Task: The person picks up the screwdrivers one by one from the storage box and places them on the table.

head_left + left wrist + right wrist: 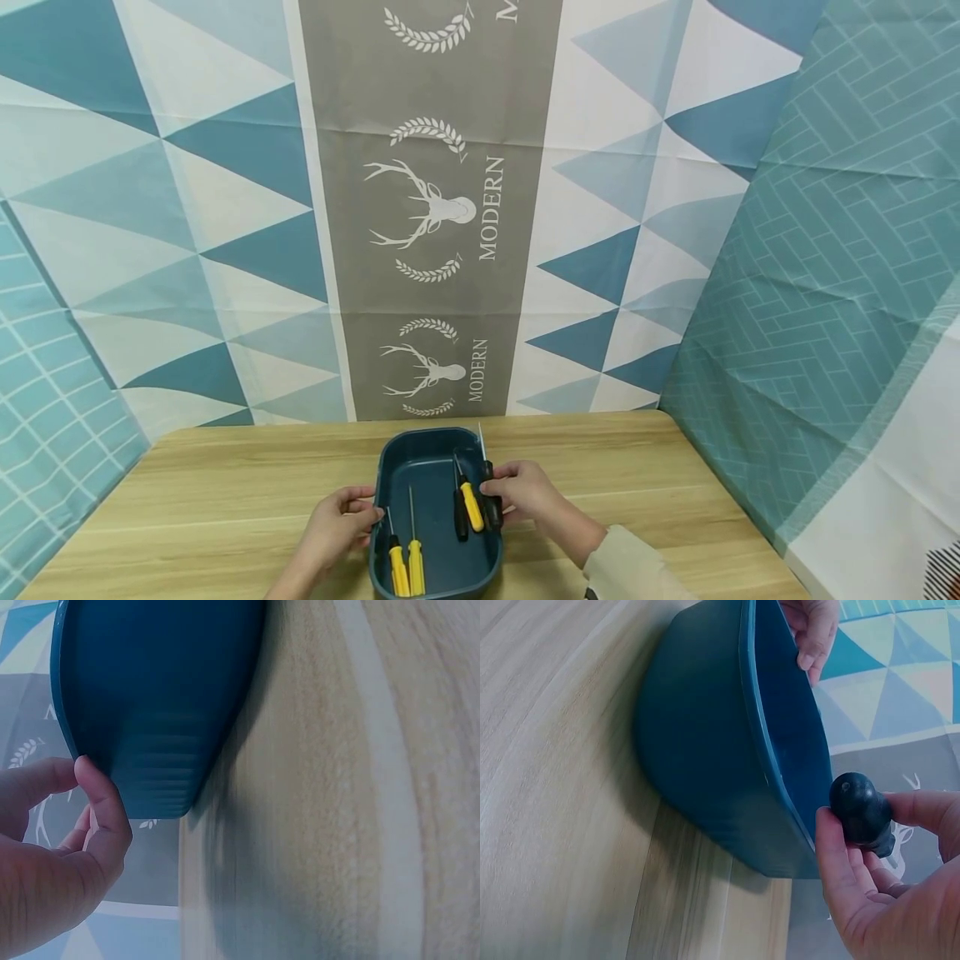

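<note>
A dark blue plastic bin (442, 467) stands on the wooden table. My left hand (341, 525) pinches its left rim between thumb and fingers; the left wrist view shows this pinch on the bin wall (157, 697). At the right rim my right hand (528, 492) holds a black-handled screwdriver (491, 500), its shaft pointing away from me. In the right wrist view, the rounded butt of the screwdriver handle (853, 799) sits between thumb and fingers. Inside the bin lie two yellow-handled screwdrivers (416, 567) at the left, with a yellow-and-black screwdriver (471, 506) and a black handle (461, 521) at the right.
The wood-grain table (247, 475) extends to both sides of the bin. Behind it hangs a patterned cloth (442, 367) with deer and triangles. Teal cloth (810, 375) borders the right side, and blue checked cloth (52, 400) the left.
</note>
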Action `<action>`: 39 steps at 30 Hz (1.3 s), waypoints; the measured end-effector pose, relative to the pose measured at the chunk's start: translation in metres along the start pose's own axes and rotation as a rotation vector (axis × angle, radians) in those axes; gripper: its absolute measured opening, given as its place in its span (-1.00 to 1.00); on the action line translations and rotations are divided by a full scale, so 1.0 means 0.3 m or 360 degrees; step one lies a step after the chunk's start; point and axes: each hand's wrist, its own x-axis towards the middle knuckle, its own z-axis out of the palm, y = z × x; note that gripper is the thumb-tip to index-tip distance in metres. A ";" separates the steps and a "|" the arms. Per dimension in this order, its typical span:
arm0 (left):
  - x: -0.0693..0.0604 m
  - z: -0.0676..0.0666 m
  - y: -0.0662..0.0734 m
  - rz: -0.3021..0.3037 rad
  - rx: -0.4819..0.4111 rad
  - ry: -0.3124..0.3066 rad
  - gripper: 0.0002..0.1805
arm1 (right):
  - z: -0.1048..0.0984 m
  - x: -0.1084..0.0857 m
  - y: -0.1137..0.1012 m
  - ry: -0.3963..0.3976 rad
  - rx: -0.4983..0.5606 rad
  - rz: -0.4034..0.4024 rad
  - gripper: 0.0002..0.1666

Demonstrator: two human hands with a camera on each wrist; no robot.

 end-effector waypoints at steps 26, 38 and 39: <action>0.005 -0.006 -0.013 -0.0008 -0.0004 0.0004 -0.52 | -0.078 0.015 0.072 0.0071 -0.0026 0.0031 -0.55; 0.004 -0.002 -0.007 0.0016 0.0006 -0.0005 -0.52 | -0.109 0.030 0.122 0.0102 -0.0076 0.0050 -0.50; 0.004 -0.002 -0.007 0.0017 0.0006 -0.0006 -0.51 | -0.111 0.030 0.124 0.0102 -0.0078 0.0048 -0.50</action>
